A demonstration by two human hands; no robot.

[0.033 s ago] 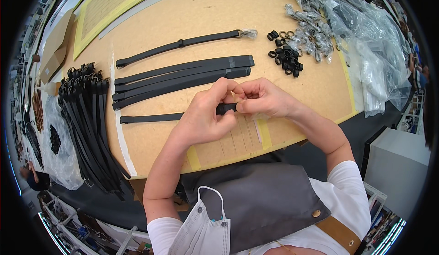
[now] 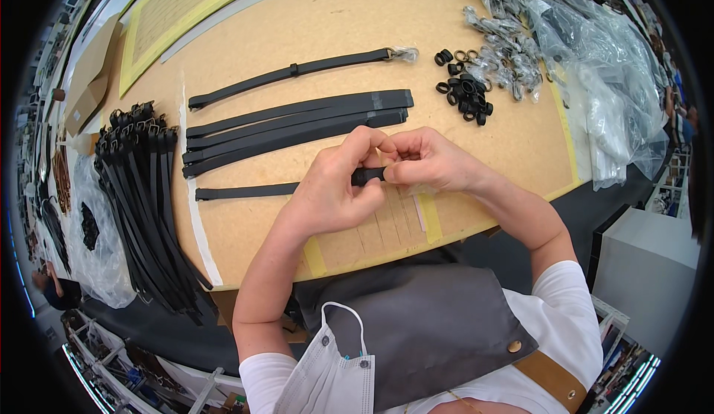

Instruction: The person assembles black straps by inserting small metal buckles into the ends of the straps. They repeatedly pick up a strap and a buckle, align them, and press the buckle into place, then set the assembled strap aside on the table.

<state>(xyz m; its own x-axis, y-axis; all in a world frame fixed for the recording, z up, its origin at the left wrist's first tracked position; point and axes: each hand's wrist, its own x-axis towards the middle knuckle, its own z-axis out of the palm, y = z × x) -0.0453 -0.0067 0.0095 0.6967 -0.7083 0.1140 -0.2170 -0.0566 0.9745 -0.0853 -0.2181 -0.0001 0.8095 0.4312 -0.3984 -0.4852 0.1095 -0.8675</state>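
Note:
A black strap lies flat on the brown board, running left from my hands. My left hand and my right hand meet at its right end, and both pinch that end between fingertips and thumbs. My fingers hide the strap's tip. Just behind my hands lies a stack of several flat black straps. Further back is a single strap with a loop and a metal buckle.
A pile of small black loops sits at the back right, beside metal fittings in clear wrap and crumpled plastic bags. A bundle of buckled straps hangs over the left edge. A yellow-edged mat lies at the far left.

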